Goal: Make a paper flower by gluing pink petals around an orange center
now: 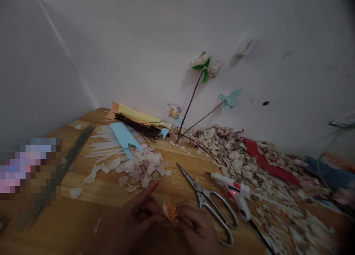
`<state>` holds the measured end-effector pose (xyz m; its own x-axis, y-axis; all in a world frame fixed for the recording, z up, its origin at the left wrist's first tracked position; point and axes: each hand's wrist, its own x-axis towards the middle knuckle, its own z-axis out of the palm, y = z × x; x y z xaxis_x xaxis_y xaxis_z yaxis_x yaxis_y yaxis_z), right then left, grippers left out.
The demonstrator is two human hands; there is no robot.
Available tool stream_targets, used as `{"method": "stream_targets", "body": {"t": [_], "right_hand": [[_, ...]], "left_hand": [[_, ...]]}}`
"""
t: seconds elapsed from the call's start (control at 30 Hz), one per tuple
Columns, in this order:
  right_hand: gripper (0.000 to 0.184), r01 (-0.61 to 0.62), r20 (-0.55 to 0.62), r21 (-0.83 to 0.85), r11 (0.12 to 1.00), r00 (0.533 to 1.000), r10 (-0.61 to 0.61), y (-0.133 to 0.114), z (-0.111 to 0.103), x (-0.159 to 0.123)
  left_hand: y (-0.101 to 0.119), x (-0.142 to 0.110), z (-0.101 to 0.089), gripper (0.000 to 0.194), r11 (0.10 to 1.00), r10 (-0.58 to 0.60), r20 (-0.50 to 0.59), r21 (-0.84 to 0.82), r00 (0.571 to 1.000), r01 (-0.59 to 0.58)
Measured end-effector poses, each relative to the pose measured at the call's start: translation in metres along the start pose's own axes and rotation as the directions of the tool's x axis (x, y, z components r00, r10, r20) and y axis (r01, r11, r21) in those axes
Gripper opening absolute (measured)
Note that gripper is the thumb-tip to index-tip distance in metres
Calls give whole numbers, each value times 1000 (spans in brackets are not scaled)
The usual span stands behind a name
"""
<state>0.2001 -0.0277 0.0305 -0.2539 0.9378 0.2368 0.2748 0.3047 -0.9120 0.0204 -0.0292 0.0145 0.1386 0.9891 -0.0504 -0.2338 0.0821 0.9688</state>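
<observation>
Two bare hands are in view: the left hand (135,216) and the right hand (195,221) both pinch, fingertips closed, one orange flower centre (171,212), which sits between them, at the left's three o'clock and the right's nine. The left index finger (150,191) extends towards one o'clock. From the flower centre, one pair of metal scissors (198,189) lies at two o'clock, with one hot glue gun (237,190) just beyond; one pale petal heap (145,166) at eleven, then one blue paper sheet (122,134) and one twig bundle (135,127). Near twelve, one stem (191,99) carries two whitish flowers (200,59).
</observation>
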Motion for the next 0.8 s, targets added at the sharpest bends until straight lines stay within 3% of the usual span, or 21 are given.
{"method": "stream_targets", "body": {"t": [0.23, 0.4, 0.63, 0.8], "right_hand": [[17, -20, 54, 70, 997, 998, 17, -7, -4, 3], [12, -54, 83, 139, 989, 996, 43, 0, -3, 3], [8, -150, 110, 269, 951, 986, 124, -2, -1, 2], [3, -356, 176, 418, 836, 934, 310, -3, 4, 3]], "left_hand": [[-5, -2, -5, 64, 999, 41, 60, 16, 997, -42], [4, -3, 1, 61, 997, 35, 61, -74, 998, -31], [-11, -2, 3, 83, 994, 56, 76, -94, 996, -48], [-16, -3, 4, 82, 990, 7, 91, -140, 996, 6]]}}
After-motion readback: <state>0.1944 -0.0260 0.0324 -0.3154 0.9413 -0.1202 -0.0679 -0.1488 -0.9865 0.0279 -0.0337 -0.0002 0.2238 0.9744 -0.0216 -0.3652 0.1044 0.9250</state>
